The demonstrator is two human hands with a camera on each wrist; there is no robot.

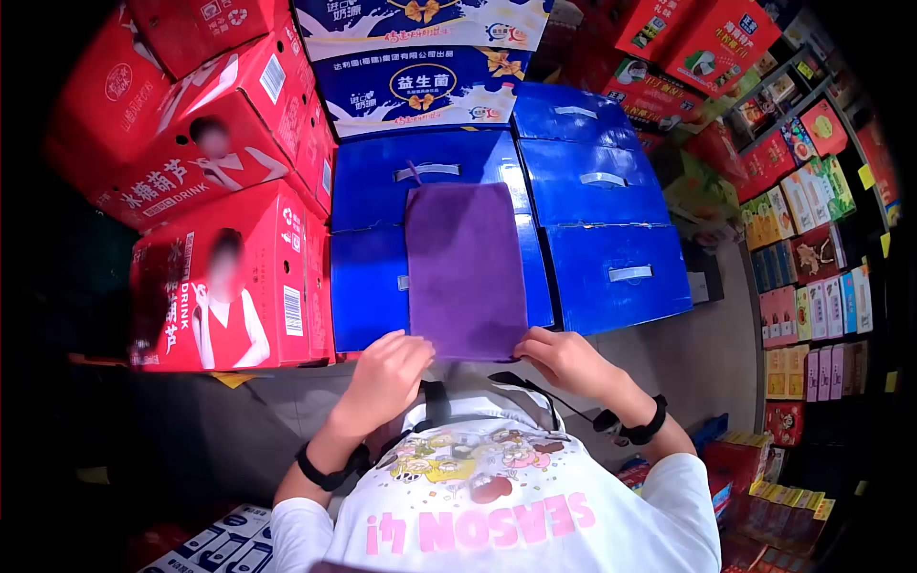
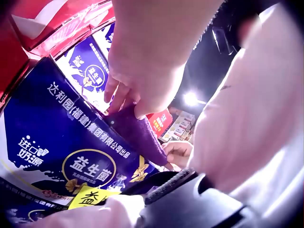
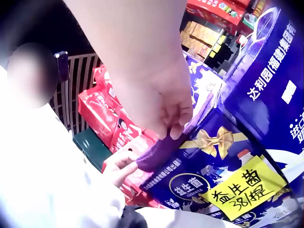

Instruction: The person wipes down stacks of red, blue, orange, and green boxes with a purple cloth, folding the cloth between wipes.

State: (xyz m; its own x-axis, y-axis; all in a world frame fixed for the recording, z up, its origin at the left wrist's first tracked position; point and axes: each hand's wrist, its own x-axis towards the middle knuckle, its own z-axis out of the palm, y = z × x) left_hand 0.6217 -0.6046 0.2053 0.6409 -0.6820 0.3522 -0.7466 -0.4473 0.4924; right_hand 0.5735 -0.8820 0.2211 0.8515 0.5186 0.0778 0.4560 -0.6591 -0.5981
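A purple cloth (image 1: 465,272) lies spread flat over the tops of blue cartons (image 1: 368,196), its near edge at the cartons' front edge. The left hand (image 1: 390,374) pinches the cloth's near left corner, and the right hand (image 1: 565,363) pinches the near right corner. In the left wrist view the cloth (image 2: 135,128) runs between the left hand (image 2: 135,85) and the other hand (image 2: 179,154). From the right wrist, the cloth (image 3: 159,154) hangs by the carton's edge, held by the right hand (image 3: 166,102) and the left hand (image 3: 118,168).
Red drink cartons (image 1: 229,277) are stacked at the left. Upright blue and white cartons (image 1: 420,81) stand behind, and more blue cartons (image 1: 616,267) sit to the right. Shelves of small boxes (image 1: 812,258) line the far right. A yellow price sign (image 3: 240,190) is on the carton front.
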